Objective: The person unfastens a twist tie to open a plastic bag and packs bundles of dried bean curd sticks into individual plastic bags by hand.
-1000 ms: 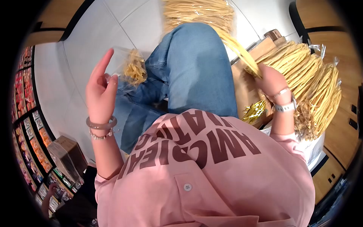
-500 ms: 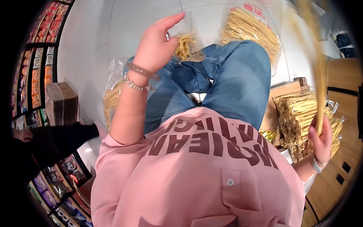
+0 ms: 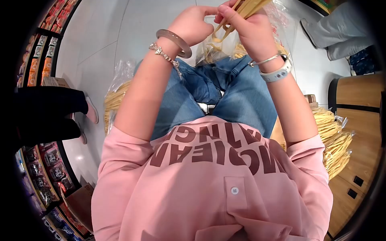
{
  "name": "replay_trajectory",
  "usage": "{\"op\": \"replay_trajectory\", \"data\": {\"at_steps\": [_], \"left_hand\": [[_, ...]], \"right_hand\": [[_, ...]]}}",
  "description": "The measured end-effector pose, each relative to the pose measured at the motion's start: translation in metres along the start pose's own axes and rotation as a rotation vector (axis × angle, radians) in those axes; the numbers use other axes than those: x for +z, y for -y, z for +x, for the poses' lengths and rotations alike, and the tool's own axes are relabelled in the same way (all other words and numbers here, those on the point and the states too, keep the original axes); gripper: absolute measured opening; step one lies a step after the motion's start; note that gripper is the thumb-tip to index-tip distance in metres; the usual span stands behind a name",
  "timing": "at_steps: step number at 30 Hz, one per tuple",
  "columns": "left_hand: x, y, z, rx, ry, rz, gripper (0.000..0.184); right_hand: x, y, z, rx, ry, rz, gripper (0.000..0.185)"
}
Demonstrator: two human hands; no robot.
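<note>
While the person in the pink shirt [image 3: 193, 197] and blue jeans [image 3: 255, 98] reaches forward, bundles of yellow strips [image 3: 337, 154] lie by the right elbow, and a clear bag of strips [image 3: 114, 100] sits past the left forearm. A smaller bag [image 3: 209, 56] with yellow bits is just below the fingers. Up high, the right hand [image 3: 257, 34] pinches a few loose yellow strips [image 3: 253, 7], thumb pressed tight on them. The left hand [image 3: 193, 26] points its finger right up to those fingertips.

I think strips could slip out if that thumb lets up, or snap if bent hard, because they look dry. The top edge cuts off the strips' far ends. I can't tell if the left hand grips anything, since most of its fingers are hidden. The smaller bag is partly covered too.
</note>
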State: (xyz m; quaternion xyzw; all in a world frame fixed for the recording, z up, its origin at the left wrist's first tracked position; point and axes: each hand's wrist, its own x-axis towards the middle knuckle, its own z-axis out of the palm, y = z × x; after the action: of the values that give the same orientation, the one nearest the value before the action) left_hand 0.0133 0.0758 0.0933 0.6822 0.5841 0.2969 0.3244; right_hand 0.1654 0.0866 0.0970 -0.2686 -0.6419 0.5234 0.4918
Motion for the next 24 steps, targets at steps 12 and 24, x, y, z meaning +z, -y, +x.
{"op": "replay_trajectory", "data": {"at_steps": [12, 24], "left_hand": [[-0.018, 0.006, 0.007, -0.097, 0.019, -0.173, 0.029], [0.032, 0.09, 0.161, -0.089, -0.062, 0.077, 0.048]], "right_hand": [[0.016, -0.024, 0.032, -0.025, -0.049, -0.249, 0.024], [-0.079, -0.133, 0.137, -0.059, 0.063, -0.076, 0.029]]}}
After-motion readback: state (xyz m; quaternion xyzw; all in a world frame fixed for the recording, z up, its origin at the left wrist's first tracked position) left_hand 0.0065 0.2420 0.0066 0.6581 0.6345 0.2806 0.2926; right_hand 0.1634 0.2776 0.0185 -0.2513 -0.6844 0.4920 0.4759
